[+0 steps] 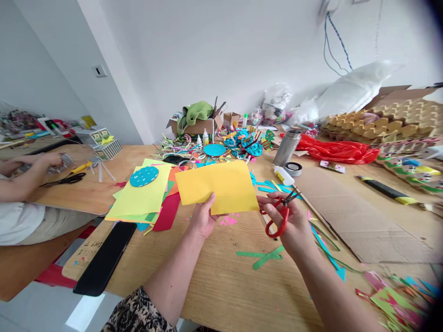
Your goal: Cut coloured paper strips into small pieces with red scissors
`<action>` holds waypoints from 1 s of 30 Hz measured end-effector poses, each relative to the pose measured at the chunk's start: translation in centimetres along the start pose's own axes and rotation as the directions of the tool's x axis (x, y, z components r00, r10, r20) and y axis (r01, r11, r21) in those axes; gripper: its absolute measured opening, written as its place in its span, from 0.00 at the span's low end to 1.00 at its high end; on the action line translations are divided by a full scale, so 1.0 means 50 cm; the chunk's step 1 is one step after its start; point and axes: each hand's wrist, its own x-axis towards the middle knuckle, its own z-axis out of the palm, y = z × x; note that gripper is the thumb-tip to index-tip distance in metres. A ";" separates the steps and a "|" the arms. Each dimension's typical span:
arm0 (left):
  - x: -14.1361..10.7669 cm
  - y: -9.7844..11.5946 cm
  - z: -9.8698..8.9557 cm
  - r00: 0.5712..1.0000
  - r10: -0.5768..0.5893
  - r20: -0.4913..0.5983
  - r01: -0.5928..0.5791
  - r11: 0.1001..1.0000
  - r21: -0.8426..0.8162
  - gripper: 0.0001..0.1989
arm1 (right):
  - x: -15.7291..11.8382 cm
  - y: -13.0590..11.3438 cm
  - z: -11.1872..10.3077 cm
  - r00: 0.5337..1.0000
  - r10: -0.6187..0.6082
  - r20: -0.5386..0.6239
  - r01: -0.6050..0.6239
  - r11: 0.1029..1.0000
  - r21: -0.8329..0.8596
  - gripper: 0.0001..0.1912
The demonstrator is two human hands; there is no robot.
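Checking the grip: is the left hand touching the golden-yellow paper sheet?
Touching: the head view shows the left hand gripping the golden-yellow paper sheet at its lower edge, thumb on top.

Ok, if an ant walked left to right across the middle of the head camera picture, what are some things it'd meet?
Black scissors → blue dotted circle → held-up yellow paper → red-handled scissors → black-and-yellow tool.
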 end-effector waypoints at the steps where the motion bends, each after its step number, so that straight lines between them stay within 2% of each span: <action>1: -0.002 -0.002 0.002 1.000 -0.008 0.009 0.008 1.000 -0.007 0.15 | -0.001 0.002 0.008 1.000 -0.010 -0.017 0.010 1.000 -0.001 0.18; 5: -0.007 -0.010 0.008 0.998 -0.056 0.041 0.056 0.998 0.001 0.17 | 0.007 -0.001 0.022 0.996 -0.017 -0.088 0.017 1.000 0.001 0.17; 8: -0.007 -0.004 0.008 0.996 -0.053 0.067 0.058 0.996 -0.070 0.20 | 0.020 -0.016 0.017 0.994 -0.048 -0.103 0.045 0.998 -0.031 0.17; 13: -0.005 0.030 0.005 0.991 0.002 0.136 0.027 0.977 -0.214 0.30 | 0.041 -0.045 0.000 0.992 -0.059 -0.111 0.052 0.997 -0.061 0.18; 18: -0.008 0.068 -0.009 0.979 0.002 0.204 0.051 0.967 -0.251 0.41 | 0.073 -0.067 -0.035 0.995 -0.056 -0.082 0.050 0.996 -0.078 0.19; 21: -0.006 0.073 -0.031 0.978 -0.063 0.199 0.104 0.974 -0.201 0.44 | 0.093 -0.092 -0.062 1.000 -0.014 0.004 0.014 0.995 -0.094 0.20; 23: -0.005 0.068 -0.045 0.959 -0.137 0.247 0.179 0.971 -0.156 0.48 | 0.102 -0.110 -0.075 0.993 0.051 0.111 -0.034 0.988 -0.148 0.20; 26: -0.011 0.053 -0.054 0.879 -0.252 0.404 0.295 0.954 -0.047 0.49 | 0.104 -0.127 -0.076 0.926 0.158 0.342 -0.070 0.965 -0.253 0.19; 28: -0.019 0.045 -0.052 0.825 -0.312 0.472 0.323 0.945 0.059 0.43 | 0.101 -0.127 -0.063 0.866 0.204 0.456 -0.062 0.950 -0.306 0.19; 30: -0.028 0.040 -0.046 0.811 -0.355 0.465 0.313 0.935 0.168 0.32 | 0.098 -0.122 -0.045 0.830 0.236 0.505 -0.057 0.937 -0.344 0.18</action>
